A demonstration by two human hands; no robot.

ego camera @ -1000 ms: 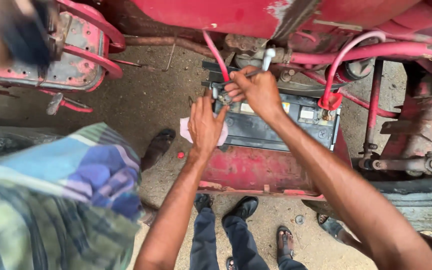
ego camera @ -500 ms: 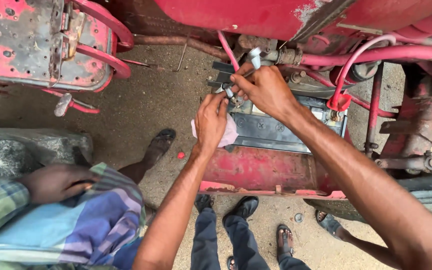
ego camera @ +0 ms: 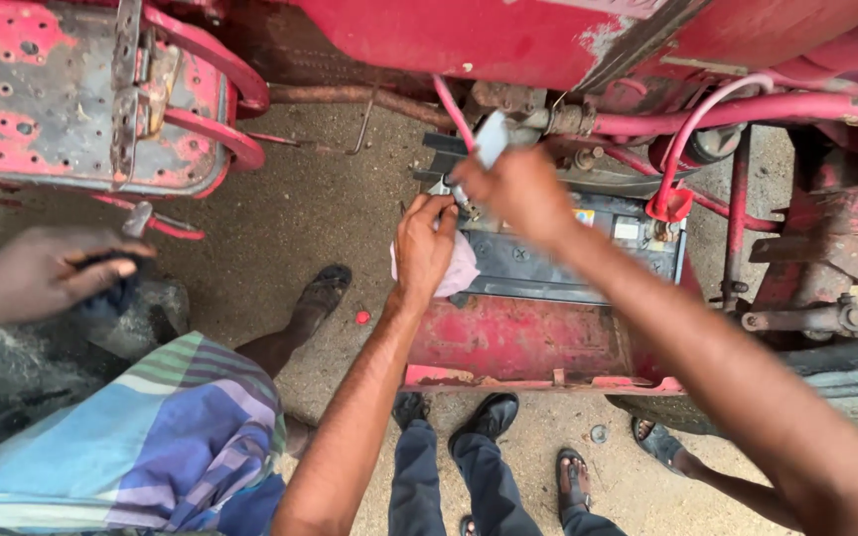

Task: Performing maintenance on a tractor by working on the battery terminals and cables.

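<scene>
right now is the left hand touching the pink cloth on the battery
Touching. The head view shows the left hand lying over the pink cloth on the battery, with no gap between them.

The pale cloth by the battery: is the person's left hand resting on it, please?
Yes, the left hand lies over the pale cloth at the near corner of the battery, while the right hand holds a tool above.

Both bare arms reach up to frame centre; left hand (ego camera: 425, 241) curled, fingers bent; right hand (ego camera: 518, 189) fisted just beside.
</scene>
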